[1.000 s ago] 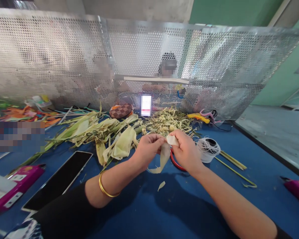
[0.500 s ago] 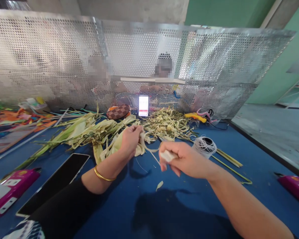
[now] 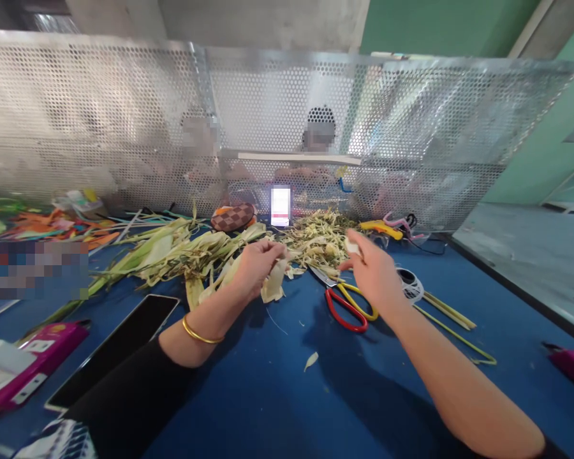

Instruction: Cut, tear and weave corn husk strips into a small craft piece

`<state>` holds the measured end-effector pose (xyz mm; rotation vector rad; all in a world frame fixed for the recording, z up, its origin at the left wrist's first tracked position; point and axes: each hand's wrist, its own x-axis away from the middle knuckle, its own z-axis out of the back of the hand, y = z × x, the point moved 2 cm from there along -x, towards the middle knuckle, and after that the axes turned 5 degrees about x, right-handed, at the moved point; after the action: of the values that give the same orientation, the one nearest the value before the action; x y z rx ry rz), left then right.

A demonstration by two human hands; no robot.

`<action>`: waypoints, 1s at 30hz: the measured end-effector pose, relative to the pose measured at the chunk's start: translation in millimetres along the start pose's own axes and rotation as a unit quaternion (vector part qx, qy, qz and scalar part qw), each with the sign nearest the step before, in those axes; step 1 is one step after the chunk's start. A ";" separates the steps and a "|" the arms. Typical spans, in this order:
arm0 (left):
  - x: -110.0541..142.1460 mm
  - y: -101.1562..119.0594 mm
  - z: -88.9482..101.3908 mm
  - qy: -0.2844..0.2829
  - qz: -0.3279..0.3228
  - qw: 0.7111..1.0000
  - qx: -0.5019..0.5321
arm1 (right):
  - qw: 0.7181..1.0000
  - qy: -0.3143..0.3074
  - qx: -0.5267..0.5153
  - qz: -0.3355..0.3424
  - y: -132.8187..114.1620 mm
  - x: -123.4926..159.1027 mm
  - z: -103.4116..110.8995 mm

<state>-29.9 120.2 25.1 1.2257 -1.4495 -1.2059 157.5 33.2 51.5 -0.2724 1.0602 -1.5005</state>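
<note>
My left hand [image 3: 261, 264] is closed in a pinch on a pale corn husk [image 3: 273, 284], whose cut-looking end hangs below the fingers. A larger heap of husks [image 3: 172, 252] lies behind and left of it. My right hand [image 3: 375, 271] reaches over the right side, thumb and fingers apart, slightly blurred. Something small and white [image 3: 353, 247] shows at its fingertips; I cannot tell whether it is a wrap or a scrap. Just below that hand, scissors [image 3: 347, 309] with one red and one yellow handle lie on the blue table, blades pointing to the pile of shredded husk [image 3: 323, 239].
A dark phone [image 3: 115, 350] and a magenta device [image 3: 33, 370] lie at left. A spool of white string [image 3: 410, 285] and thin stalks [image 3: 449, 310] are at right. A yellow tool [image 3: 381, 229] and a checkered pouch [image 3: 233, 217] sit before the perforated metal screen [image 3: 277, 95].
My right hand has moved away from the left, up toward the shredded pile. The strip stretched between the hands is gone from there. The scissors have come into sight.
</note>
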 end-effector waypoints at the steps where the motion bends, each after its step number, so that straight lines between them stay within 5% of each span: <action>1: 4.4 0.9 -3.3 -0.015 0.002 1.000 -0.008 | 0.994 0.074 0.076 0.020 6.2 -3.1 1.1; 3: 13.0 3.5 -8.7 -0.030 -0.007 0.999 -0.016 | 0.986 0.095 0.126 0.055 13.4 -4.3 -2.1; 8: 33.8 6.6 -21.1 -0.067 -0.051 0.996 -0.030 | 0.995 -0.078 -0.058 -0.009 8.3 11.0 -27.7; 13: 49.4 3.6 -31.0 -0.105 -0.083 0.991 -0.018 | 0.984 -0.134 -0.115 0.027 -9.3 24.9 -45.1; 21: 44.2 14.6 -27.1 -0.083 -0.063 0.994 0.027 | 0.883 -0.220 -0.386 -0.154 -8.6 24.3 -39.0; 27: 51.0 19.0 -30.1 -0.241 -0.021 0.969 -0.039 | 0.849 -0.319 -0.363 -0.214 -9.6 31.2 -40.5; 30: 52.3 17.9 -29.4 -0.239 -0.035 0.969 -0.054 | 0.887 -0.313 -0.285 -0.185 -8.0 31.7 -41.9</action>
<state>-11.4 65.3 48.8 0.9549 -1.6632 -1.6885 114.9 23.1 21.6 -1.3455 0.9130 -1.2399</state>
